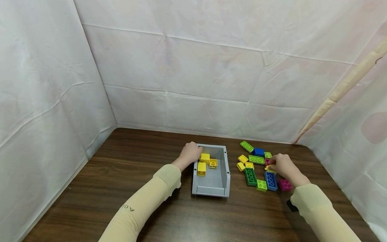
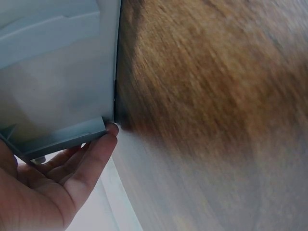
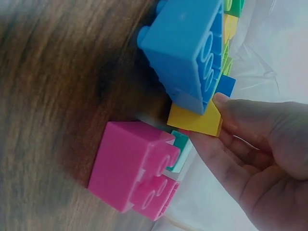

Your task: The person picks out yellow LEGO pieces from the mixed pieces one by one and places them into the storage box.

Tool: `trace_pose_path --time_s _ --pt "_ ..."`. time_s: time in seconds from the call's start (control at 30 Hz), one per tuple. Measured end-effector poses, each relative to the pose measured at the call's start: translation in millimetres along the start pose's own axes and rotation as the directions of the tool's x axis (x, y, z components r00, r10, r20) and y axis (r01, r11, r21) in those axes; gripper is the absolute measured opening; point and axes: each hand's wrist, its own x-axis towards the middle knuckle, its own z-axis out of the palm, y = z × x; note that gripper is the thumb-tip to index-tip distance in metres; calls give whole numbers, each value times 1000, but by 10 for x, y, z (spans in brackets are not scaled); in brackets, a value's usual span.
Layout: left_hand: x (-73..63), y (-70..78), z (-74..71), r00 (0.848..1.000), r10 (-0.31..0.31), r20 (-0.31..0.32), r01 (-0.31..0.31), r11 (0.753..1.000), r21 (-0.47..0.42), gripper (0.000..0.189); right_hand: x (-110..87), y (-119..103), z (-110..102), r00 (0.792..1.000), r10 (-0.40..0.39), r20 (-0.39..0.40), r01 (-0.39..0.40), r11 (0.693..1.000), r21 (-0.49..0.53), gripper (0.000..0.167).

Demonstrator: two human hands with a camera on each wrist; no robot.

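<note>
While the left hand (image 1: 191,153) grips the far left part of the grey box (image 1: 211,194), its thumb over the rim and its fingers against the outer side, the right hand (image 1: 284,166) pinches a yellow brick (image 3: 197,121) between thumb and fingers. The box stands short of the far edge of the bench (image 1: 145,148), around the middle of that edge. Inside it, toward the left wall, lie three yellow bricks (image 1: 201,169). The pinched brick is out to the right, among the loose bricks near the far right corner of the bench.

Picking up one brick seems to be the step in hand, with the left hand apparently steadying the box. Whether the brick has left the bench, I cannot tell.

From here the next move calls for a firm pinch and a lift that clears the neighbours: a blue brick (image 1: 270,180) lies just beside on the near side, and a magenta brick (image 1: 285,185) sits closer to the bench's right edge. If the brick is meant for the box, it then has to travel left over the green brick (image 1: 250,176) and the small yellow pieces (image 1: 243,159), and be let go inside the walls.
</note>
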Motion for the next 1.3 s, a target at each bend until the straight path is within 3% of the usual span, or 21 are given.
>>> trace_pose_path --time_s 0.7,1.3 --pt "-1 13 -17 1000 7 5 -7 1000 0 52 21 -125 -165 999 -34 -5 34 999 38 3" --pt "-1 -5 -12 1000 -15 10 15 1000 -8 52 68 -427 -341 995 -90 -46 92 995 43 9"
